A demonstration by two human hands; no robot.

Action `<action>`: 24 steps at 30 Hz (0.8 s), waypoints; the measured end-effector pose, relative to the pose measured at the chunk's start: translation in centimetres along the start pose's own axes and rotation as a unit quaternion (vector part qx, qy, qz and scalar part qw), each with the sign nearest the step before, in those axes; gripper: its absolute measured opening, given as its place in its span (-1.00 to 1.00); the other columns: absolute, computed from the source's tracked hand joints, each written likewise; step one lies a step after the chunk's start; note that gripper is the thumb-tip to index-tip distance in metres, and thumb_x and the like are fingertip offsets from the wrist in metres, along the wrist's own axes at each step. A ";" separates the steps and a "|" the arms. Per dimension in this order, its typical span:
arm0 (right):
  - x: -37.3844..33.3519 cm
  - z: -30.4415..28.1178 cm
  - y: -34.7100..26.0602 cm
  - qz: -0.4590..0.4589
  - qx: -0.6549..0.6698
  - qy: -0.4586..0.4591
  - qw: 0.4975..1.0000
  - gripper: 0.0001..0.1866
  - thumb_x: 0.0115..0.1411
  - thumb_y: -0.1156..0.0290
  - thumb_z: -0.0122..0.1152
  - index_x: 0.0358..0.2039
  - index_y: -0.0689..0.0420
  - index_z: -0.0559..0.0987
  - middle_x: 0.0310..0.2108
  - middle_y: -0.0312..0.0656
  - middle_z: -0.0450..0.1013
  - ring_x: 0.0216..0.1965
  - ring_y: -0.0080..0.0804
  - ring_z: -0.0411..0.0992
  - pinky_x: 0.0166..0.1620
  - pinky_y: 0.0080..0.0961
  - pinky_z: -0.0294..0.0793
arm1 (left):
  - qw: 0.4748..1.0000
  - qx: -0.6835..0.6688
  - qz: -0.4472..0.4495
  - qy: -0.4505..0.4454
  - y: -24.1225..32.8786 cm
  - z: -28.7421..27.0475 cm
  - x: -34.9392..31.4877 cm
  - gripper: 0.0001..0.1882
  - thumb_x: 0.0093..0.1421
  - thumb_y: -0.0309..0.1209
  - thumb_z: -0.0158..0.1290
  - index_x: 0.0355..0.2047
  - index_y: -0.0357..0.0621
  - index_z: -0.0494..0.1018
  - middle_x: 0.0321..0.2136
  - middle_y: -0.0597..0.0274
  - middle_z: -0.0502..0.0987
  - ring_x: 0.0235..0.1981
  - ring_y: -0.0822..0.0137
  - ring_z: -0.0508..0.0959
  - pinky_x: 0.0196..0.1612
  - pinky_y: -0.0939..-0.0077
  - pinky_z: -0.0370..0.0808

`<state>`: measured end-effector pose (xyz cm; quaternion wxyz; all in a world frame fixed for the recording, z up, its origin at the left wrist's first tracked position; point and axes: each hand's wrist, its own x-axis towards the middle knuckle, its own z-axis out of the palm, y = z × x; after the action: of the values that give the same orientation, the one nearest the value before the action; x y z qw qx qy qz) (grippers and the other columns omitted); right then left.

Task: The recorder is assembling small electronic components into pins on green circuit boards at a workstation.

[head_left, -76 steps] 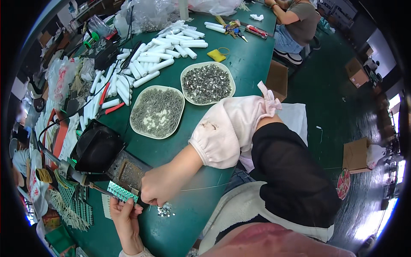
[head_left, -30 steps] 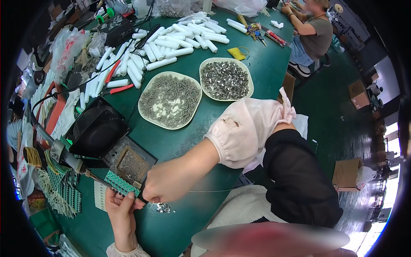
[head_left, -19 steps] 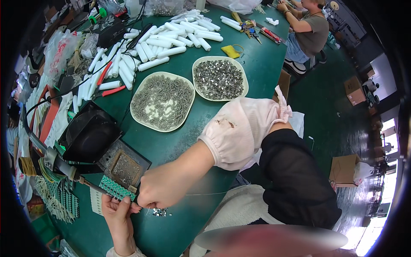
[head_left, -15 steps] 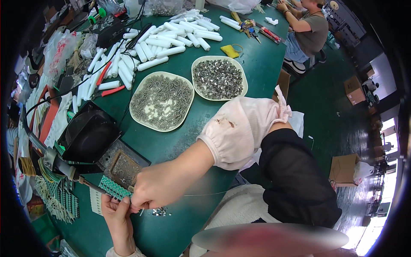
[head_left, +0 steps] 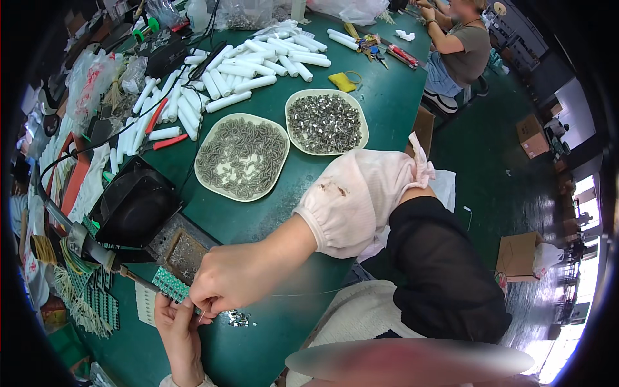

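Observation:
My left hand pinches the lower end of a green circuit board between thumb and fingers. Right beside it, my right hand is closed with its fingertips together; a short thin wire shows at them, its other end hidden by the hand. A long fine strand runs off to the right behind that hand. The tip of a clamped soldering iron reaches the board's left edge. Under my right hand lies a small heap of shiny metal pieces.
Two pale trays hold small metal parts: springs in one, shiny clips in the other. White tubes pile up behind. A black hood and a dirty metal tray stand left. Another person sits far right.
My right hand has shifted slightly left and its fingertips have turned a little at the board's lower end. The left hand and the board stay nearly where they were.

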<state>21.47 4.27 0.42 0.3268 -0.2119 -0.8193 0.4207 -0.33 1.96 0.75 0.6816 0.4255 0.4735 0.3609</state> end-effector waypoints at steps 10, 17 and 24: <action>0.1 -0.2 -0.1 -0.011 -0.008 0.046 0.999 -0.93 0.00 0.54 0.24 -0.46 0.20 0.54 -0.50 -0.11 0.52 -0.43 -0.07 0.52 -0.37 -0.28 0.50 | 1.000 0.019 -0.016 -0.001 -0.3 -0.1 -0.6 -0.62 0.26 -0.53 0.06 0.07 -0.28 0.30 -0.20 0.08 0.58 -0.34 0.34 0.66 -0.37 0.62 0.65; 0.1 -1.1 0.4 0.043 -0.064 0.038 0.996 -0.88 0.07 0.53 0.29 -0.35 0.18 0.58 -0.44 -0.18 0.53 -0.44 -0.36 0.54 -0.39 -0.51 0.50 | 0.999 0.012 -0.047 -0.016 1.0 0.7 -0.5 -0.59 0.28 -0.58 -0.01 0.14 -0.32 0.28 -0.06 0.08 0.55 -0.14 0.27 0.62 -0.11 0.49 0.64; 0.6 -1.4 -0.4 0.127 -0.021 0.038 0.991 -0.87 0.09 0.61 0.31 -0.31 0.23 0.59 -0.39 -0.31 0.51 -0.42 -0.63 0.47 -0.43 -0.72 0.40 | 0.996 -0.030 -0.059 -0.062 1.0 -0.9 0.0 -0.63 0.26 -0.51 0.08 0.08 -0.26 0.37 -0.19 0.19 0.62 -0.32 0.34 0.67 -0.29 0.69 0.58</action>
<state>22.05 5.14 1.60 0.2972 -0.3372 -0.7810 0.4336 -1.28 2.56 1.47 0.7420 0.3979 0.4434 0.3074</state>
